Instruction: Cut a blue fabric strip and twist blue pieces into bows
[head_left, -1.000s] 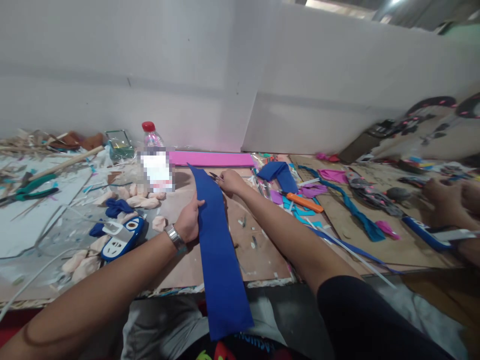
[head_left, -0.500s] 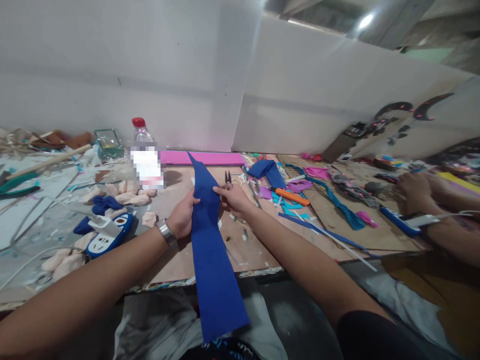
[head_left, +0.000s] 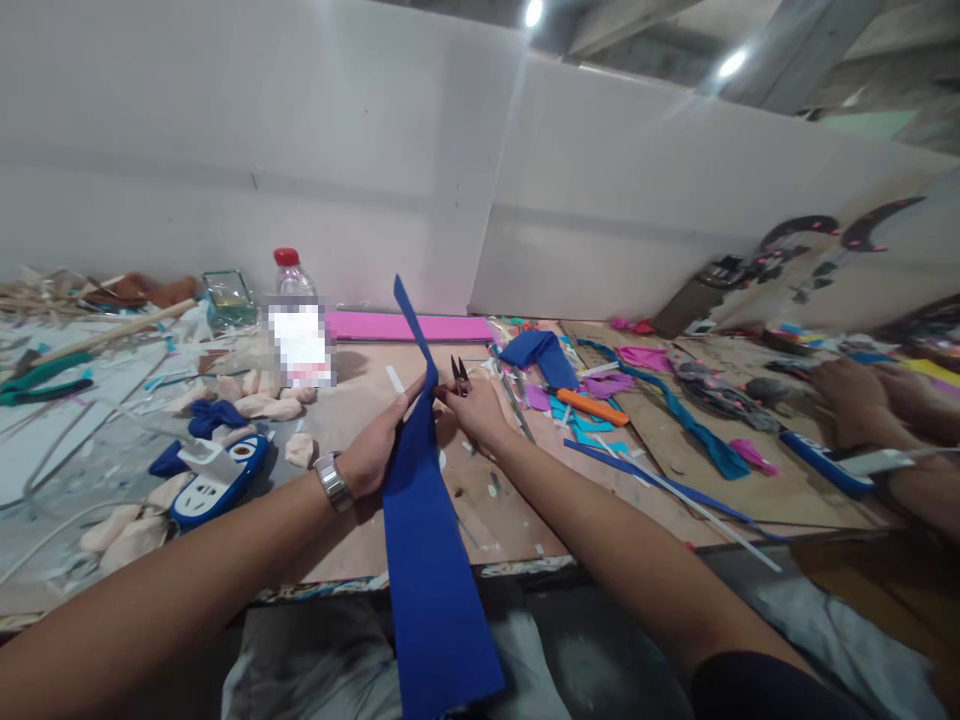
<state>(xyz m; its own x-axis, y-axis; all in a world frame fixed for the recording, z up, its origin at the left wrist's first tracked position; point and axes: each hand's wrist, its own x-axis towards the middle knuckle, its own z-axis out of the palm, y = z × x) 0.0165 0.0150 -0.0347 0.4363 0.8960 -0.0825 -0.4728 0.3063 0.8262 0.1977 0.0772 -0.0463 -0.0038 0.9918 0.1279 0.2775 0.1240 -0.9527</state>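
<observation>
A long blue strip [head_left: 435, 560], of fabric or soft sheet, hangs over the table's front edge toward my lap. Its upper part is pinched into a narrow fold, and the pointed end sticks up beyond my hands. My left hand [head_left: 379, 440], below a metal watch, is closed on the strip's left edge. At the fold, my right hand [head_left: 472, 405] pinches the strip from the right. Dark pointed blades of small snips [head_left: 459, 370] stick up from my right hand; their handles are hidden. Behind lies a flat pink strip [head_left: 412, 328].
On the left are a red-capped bottle [head_left: 289, 270], a blue-white power strip [head_left: 225, 485], pale lumps [head_left: 300, 450] and green-handled pliers [head_left: 49, 378]. An orange cutter [head_left: 592, 407] and coloured scraps lie right. Another person's hands [head_left: 855, 400] are at the far right.
The strip's upper part, spread flat before, is now gathered into a narrow fold between my hands. My left fingers have turned along it. The view has shifted slightly.
</observation>
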